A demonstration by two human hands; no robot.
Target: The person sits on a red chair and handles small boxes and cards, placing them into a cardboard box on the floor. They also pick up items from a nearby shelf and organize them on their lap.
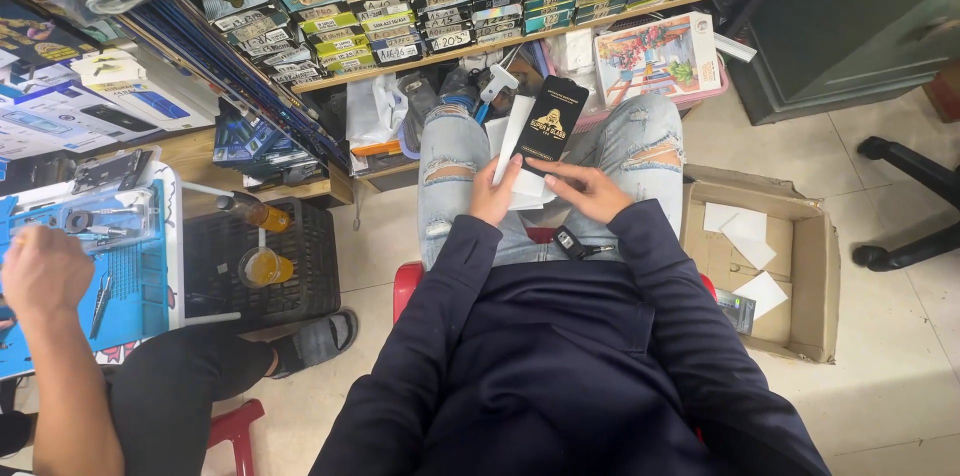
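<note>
Now the left hand [493, 198] and right hand [590, 191] pinch the black flat packet [549, 123] over white sleeves [520, 151] on the lap, seemingly mid-unpacking, so sliding out its contents calls for a steady hold.

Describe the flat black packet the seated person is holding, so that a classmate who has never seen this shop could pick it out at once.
Start at the torn light-blue jeans of the seated person. Above the lap, the left hand and right hand hold a flat black packet upright. Unlike the plain white sheets behind it, it is black with a gold emblem.

open floor right [880, 376], cardboard box [815, 266] beside, shelf [520, 41] probably blocking ahead
</note>
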